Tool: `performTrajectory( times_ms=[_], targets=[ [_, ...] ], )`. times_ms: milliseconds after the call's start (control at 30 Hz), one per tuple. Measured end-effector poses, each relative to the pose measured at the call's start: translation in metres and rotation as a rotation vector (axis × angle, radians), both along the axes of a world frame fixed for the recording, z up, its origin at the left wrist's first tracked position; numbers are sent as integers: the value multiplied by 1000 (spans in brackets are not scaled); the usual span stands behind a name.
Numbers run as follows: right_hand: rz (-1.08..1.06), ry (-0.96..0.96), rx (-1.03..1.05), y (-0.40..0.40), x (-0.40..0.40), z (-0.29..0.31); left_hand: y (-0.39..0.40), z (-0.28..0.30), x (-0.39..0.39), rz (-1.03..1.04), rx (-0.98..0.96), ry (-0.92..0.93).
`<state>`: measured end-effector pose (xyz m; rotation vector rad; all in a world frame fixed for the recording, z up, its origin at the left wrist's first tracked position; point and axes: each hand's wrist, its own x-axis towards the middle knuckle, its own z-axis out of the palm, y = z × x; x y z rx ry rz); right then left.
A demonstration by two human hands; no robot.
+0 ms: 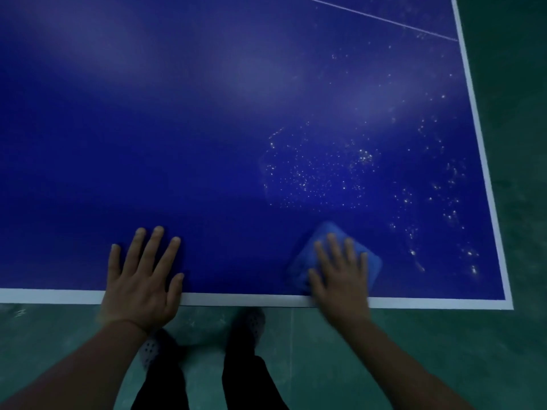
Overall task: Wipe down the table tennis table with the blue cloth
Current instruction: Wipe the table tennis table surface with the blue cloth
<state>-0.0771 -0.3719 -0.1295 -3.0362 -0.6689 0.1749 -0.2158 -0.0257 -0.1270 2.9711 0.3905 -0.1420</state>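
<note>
Two feet in perforated shoes stand on the green floor under the near edge. The blue tabletop has white border lines, with pale specks at its right. Left hand lies flat, fingers spread. Right hand, fingers straight, presses one blue cloth near the right corner.

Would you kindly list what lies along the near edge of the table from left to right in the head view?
Left hand flat on the table → blue cloth under the right hand → speckled droplets → table corner.
</note>
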Motion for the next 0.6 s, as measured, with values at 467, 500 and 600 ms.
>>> performTrajectory(
  times_ms=[467, 500, 600],
  targets=[
    [317, 67, -35, 20, -4, 6, -2, 6, 1, 5, -41, 103],
    [368, 74, -36, 21, 1, 7, -2, 6, 0, 6, -47, 102],
    [571, 84, -21, 52, 19, 9, -1, 7, 1, 5, -54, 100]
  ],
)
